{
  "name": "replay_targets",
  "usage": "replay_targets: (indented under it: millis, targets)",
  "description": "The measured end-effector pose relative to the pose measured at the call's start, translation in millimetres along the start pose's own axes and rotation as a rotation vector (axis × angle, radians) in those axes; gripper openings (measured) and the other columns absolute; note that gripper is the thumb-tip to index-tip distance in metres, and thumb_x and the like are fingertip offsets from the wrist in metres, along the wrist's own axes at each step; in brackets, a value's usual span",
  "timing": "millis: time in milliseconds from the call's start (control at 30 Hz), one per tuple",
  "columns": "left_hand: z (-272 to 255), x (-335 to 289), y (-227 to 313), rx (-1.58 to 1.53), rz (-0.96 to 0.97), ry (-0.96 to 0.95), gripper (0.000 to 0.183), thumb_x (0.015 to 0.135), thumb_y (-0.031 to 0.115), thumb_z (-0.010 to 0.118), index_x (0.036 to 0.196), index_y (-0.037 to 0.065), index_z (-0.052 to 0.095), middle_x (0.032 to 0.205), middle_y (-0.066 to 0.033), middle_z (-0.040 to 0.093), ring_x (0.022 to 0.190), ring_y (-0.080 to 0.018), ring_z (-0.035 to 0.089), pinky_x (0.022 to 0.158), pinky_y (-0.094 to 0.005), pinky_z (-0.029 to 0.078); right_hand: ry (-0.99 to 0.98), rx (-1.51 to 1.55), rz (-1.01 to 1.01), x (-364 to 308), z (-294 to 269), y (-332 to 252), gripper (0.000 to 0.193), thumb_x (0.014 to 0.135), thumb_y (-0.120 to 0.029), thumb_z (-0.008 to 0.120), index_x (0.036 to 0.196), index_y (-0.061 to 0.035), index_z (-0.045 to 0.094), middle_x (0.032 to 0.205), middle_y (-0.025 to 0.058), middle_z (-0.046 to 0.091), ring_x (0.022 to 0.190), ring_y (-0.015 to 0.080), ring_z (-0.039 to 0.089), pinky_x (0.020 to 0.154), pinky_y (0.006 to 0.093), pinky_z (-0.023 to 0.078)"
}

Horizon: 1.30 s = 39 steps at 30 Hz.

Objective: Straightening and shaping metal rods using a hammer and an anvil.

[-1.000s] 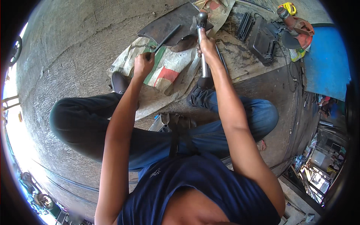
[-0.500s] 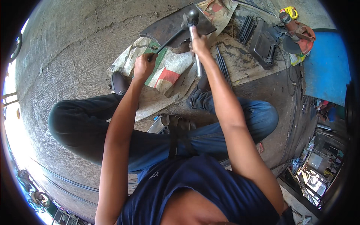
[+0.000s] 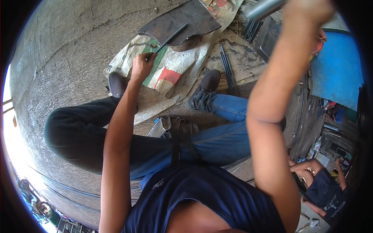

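My left hand [image 3: 140, 66] grips a thin dark rod [image 3: 168, 39] whose far end rests on a rusty flat metal plate [image 3: 182, 21]. The plate lies on a printed woven sack [image 3: 171, 73] spread on the concrete. My right hand [image 3: 309, 9] is raised high at the top edge, shut on the grey metal handle of a hammer [image 3: 264, 8]; the hammer's head is out of frame. I sit with both legs apart, shoes [image 3: 209, 81] on the sack.
Dark metal rods [image 3: 228, 70] lie right of the plate. A blue panel [image 3: 337, 70] stands at the right. Another person [image 3: 322, 186] crouches at the lower right. Bare concrete floor [image 3: 66, 58] lies to the left.
My right arm swung up from the plate, lifting the hammer toward the camera and partly out of view. The left hand kept the rod on the plate.
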<state>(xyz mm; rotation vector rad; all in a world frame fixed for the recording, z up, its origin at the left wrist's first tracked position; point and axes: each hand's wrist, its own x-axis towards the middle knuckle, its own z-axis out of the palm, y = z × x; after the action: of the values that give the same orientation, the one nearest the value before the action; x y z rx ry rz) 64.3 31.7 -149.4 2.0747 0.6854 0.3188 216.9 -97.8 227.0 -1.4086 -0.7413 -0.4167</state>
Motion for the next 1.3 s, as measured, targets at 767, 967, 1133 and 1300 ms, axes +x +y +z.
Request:
replay_targets:
  millis: [767, 967, 1133, 1300]
  targets:
    - [-5, -4, 7, 0.047, -0.038, 0.070, 0.032, 0.083, 0.032, 0.070, 0.094, 0.002, 0.074, 0.086, -0.0197, 0.071, 0.081, -0.0349, 0.070, 0.075, -0.0408, 0.053, -0.252, -0.358, 1.073, -182, -40, 209, 0.065, 0.094, -0.062, 0.047, 0.072, -0.0016, 0.055, 0.056, 0.0072, 0.053, 0.041, 0.0173, 0.050, 0.039, 0.0328, 0.039]
    - [-3, -3, 6, 0.020, -0.025, 0.093, 0.031, 0.083, 0.030, 0.071, 0.094, 0.002, 0.074, 0.086, -0.0201, 0.071, 0.080, -0.0344, 0.070, 0.075, -0.0401, 0.053, -0.439, -0.737, 0.767, -187, -24, 239, 0.080, 0.094, -0.063, 0.043, 0.076, 0.0113, 0.065, 0.078, 0.0339, 0.064, 0.078, 0.0472, 0.065, 0.072, 0.0490, 0.051]
    - [-7, -1, 8, 0.015, -0.039, 0.026, 0.032, 0.083, 0.029, 0.070, 0.096, 0.000, 0.073, 0.086, -0.0206, 0.071, 0.081, -0.0346, 0.070, 0.077, -0.0397, 0.053, -0.324, -0.317, 1.158, -176, -30, 225, 0.063, 0.091, -0.065, 0.050, 0.092, -0.0022, 0.056, 0.059, 0.0037, 0.055, 0.041, 0.0087, 0.047, 0.037, 0.0241, 0.039]
    - [-9, -2, 10, 0.013, -0.049, 0.038, 0.033, 0.083, 0.029, 0.071, 0.096, -0.001, 0.073, 0.088, -0.0210, 0.071, 0.083, -0.0345, 0.070, 0.078, -0.0394, 0.054, -0.322, -0.185, 0.962, -97, -25, 122, 0.062, 0.095, -0.063, 0.043, 0.087, -0.0025, 0.055, 0.061, 0.0051, 0.057, 0.044, 0.0105, 0.051, 0.040, 0.0271, 0.044]
